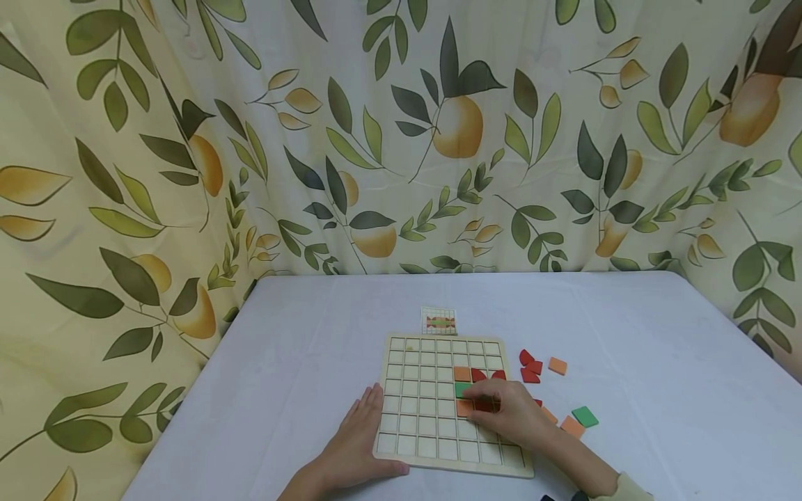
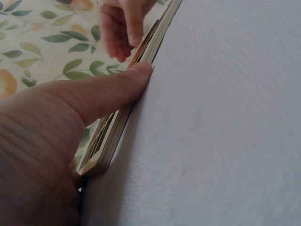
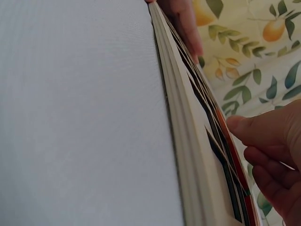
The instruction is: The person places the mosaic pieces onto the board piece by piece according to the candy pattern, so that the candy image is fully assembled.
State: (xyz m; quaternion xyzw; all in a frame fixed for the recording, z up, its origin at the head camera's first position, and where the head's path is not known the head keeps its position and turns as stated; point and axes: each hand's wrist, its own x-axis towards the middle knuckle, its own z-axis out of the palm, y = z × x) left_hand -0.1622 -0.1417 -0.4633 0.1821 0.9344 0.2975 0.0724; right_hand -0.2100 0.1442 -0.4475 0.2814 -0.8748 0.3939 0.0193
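Note:
A pale wooden grid board (image 1: 418,424) lies on the table. My left hand (image 1: 354,445) rests at its near left corner, fingers straight along the left side and thumb (image 2: 117,89) against the front edge. Over the board's right half is my right hand (image 1: 510,410), its thumb and fingertips close to a green square tile (image 1: 462,390) and an orange square tile (image 1: 464,408). Nothing shows between those fingers. Another orange tile (image 1: 461,374) and red pieces (image 1: 479,375) sit in cells farther up; the hand partly covers more red pieces.
A small pattern card (image 1: 440,321) lies beyond the board's far edge. Right of the board are loose red pieces (image 1: 530,376), an orange tile (image 1: 557,366), another green tile (image 1: 585,417) and more orange tiles near the right forearm. A leaf-patterned curtain (image 1: 376,174) hangs behind the white table (image 1: 282,348).

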